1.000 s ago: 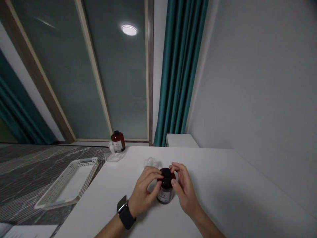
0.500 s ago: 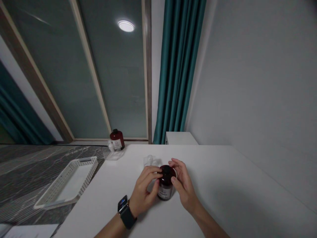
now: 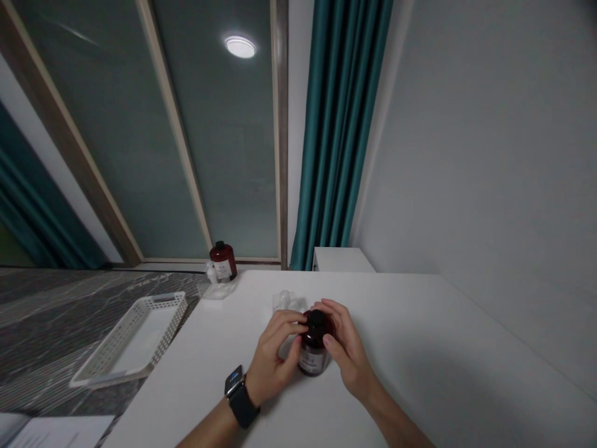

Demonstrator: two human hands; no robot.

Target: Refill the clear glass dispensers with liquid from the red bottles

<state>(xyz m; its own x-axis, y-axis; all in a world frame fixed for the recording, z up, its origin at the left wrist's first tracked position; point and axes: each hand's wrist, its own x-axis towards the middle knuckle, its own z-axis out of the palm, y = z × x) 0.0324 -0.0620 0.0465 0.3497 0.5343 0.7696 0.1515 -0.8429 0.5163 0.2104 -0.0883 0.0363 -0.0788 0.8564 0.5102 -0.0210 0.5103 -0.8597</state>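
A dark red-brown bottle point(image 3: 313, 359) with a black cap point(image 3: 316, 318) and a pale label stands upright on the white table point(image 3: 396, 398). My left hand point(image 3: 276, 353), with a black watch on its wrist, holds the bottle's left side, fingertips on the shoulder near the cap. From the right, my right hand point(image 3: 346, 350) curls round the bottle, its thumb on the front and its fingers behind. Just behind the bottle lies a clear plastic bag point(image 3: 284, 301) with a whitish pump head inside, partly hidden by my left fingers.
A second red-brown bottle point(image 3: 223, 260) stands at the table's far left corner, beside another clear bag with a white pump head point(image 3: 211, 274). Left of the table, lower down, sits a white perforated basket point(image 3: 133, 339). A white cabinet point(image 3: 342, 259) stands beyond the far edge.
My right fingers have closed in around the back of the bottle. The left hand keeps its place on the bottle, and the view has shifted slightly.
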